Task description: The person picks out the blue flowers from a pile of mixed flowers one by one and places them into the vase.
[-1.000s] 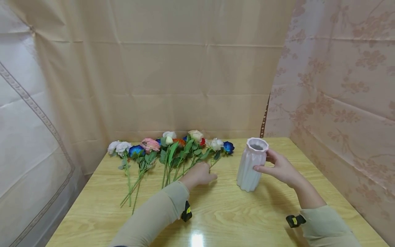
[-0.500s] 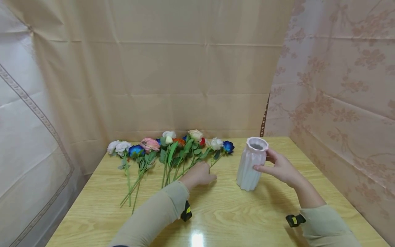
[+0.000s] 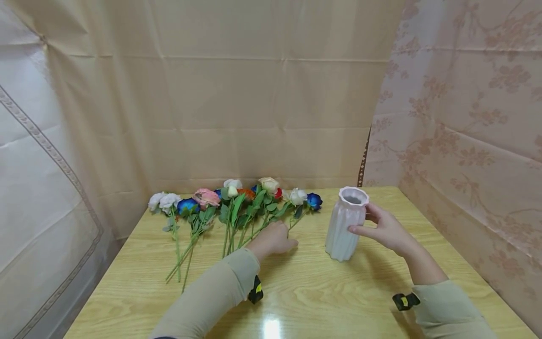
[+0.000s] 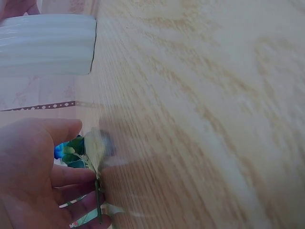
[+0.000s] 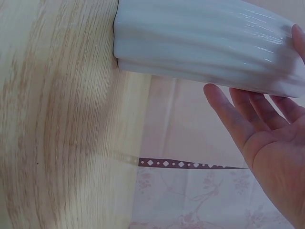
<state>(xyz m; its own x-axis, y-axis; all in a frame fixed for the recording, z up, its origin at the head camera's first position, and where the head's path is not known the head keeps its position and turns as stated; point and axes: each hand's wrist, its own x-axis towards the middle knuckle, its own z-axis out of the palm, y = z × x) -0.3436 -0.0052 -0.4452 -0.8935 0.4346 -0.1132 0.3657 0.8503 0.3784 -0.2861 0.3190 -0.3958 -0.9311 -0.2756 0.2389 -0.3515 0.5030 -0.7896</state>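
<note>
Across the table (image 3: 313, 294), flowers (image 3: 206, 198) lie bunched, the left hand (image 3: 273, 238), thumb and fingers apart at one stem (image 4: 98, 202), could drag neighbours by snagging leaves (image 3: 258, 200), and farther right the vase (image 3: 342, 235), gripped by the right hand (image 3: 387, 230), might tip if knocked.

Head view: looked forward and down from person's side of tabletop (image 3: 313, 292), set farthest back; took in left hand (image 3: 273, 238), right hand (image 3: 387, 230), vase (image 3: 340, 230) and backdrop (image 3: 262, 94). Left wrist view: sat close to tabletop, turned sideways, so tabletop filled right side; faced left hand nearby, vase farther off at upper left. Right wrist view: sat close too, turned opposite way, tabletop at left; faced right hand and vase. All three shared vase and patterned trim (image 5: 157, 163); head and left wrist views shared both hands.
</note>
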